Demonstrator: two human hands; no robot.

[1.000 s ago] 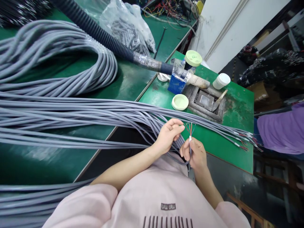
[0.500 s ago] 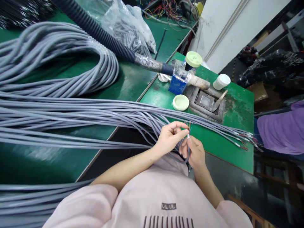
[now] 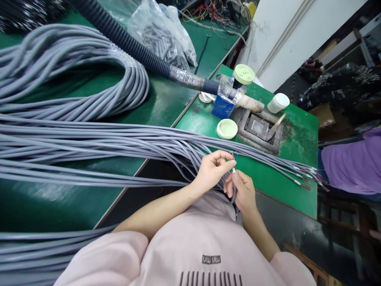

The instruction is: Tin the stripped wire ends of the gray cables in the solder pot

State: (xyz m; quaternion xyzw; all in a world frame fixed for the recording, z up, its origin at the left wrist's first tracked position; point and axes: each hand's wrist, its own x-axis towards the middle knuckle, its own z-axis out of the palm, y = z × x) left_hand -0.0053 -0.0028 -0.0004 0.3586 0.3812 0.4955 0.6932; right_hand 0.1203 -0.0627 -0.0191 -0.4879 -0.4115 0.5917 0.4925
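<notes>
- Close to the pink shirt (image 3: 178, 242), the right hand (image 3: 242, 190) is closed around 1 grey multicore cable (image 3: 234, 196), just below its white band (image 3: 233, 170), with the end pointing away from the body.
- Just beside it, the left hand (image 3: 212, 169) seems to pinch the coloured cores (image 3: 236, 156) between thumb and forefinger; their tips show past the fingers.
- The step in hand looks like sorting or straightening these cores; the next move calls for a steady right grip and a light left pinch.
- Behind the hands, grey cables (image 3: 104, 137) run across to the green bench (image 3: 297, 202), stripped ends (image 3: 309, 180) reaching its right edge.
- Beyond them sit a pale green lid (image 3: 227, 129) and an apparent solder pot (image 3: 258, 127).
- Farther back hangs a black corrugated hose (image 3: 139, 49).
</notes>
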